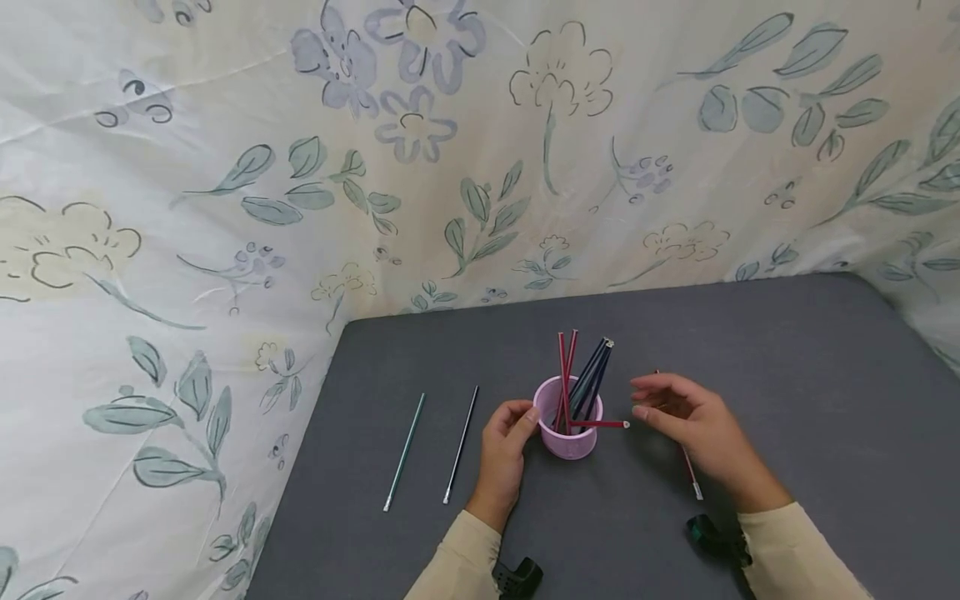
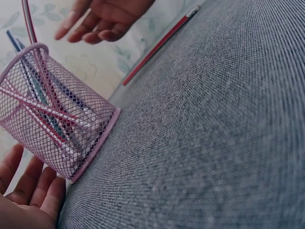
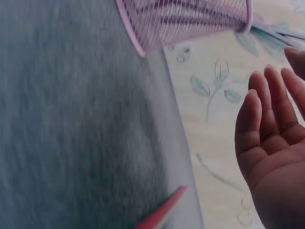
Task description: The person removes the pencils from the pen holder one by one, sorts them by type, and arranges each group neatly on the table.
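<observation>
A pink mesh pencil cup (image 1: pixel 569 447) stands upright on the grey table, holding several red and dark pencils. My left hand (image 1: pixel 504 446) grips the cup's left side, thumb at the rim; in the left wrist view its curled fingers (image 2: pixel 45 186) lie against the mesh. One red pencil (image 1: pixel 600 424) points sideways from the cup, its end extending past the rim toward my right hand. To the right of the cup, my right hand (image 1: pixel 693 425) hovers with loosely bent fingers and nothing in them. Below it a red pencil (image 2: pixel 162 43) lies on the table, partly hidden by the hand in the head view.
Left of my left hand, a green pencil (image 1: pixel 405 450) and a dark pencil (image 1: pixel 461 446) lie roughly parallel on the grey table (image 1: pixel 345 533). A floral cloth (image 1: pixel 450 208) hangs behind the table's far edge and down its left side.
</observation>
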### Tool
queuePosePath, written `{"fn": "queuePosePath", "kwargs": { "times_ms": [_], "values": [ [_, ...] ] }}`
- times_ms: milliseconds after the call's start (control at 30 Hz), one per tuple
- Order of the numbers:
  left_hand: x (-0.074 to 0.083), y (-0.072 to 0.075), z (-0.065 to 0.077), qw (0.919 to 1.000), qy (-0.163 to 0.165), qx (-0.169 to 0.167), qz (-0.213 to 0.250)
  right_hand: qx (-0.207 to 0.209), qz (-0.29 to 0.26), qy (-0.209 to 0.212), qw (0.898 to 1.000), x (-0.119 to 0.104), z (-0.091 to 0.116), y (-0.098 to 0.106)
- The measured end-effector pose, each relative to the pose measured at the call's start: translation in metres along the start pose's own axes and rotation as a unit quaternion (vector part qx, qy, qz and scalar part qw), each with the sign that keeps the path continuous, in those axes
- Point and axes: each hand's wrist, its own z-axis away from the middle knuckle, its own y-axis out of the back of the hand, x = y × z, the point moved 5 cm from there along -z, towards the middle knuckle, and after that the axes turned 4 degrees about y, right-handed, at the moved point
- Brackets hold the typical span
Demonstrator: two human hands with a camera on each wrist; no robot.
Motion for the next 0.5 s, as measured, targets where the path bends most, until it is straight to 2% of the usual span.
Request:
{"fn": "queuePosePath", "kwargs": {
  "times_ms": [300,500],
  "values": [
    [-0.001,0.0,0.0,1.0,-0.002,0.001,0.003,-0.063,-0.026,0.036,0.997,-0.015,0.001,-0.023],
    [-0.001,-0.001,0.0,1.0,0.002,0.004,0.001,-0.069,-0.039,0.059,0.995,-0.023,0.001,-0.035]
  ]
}}
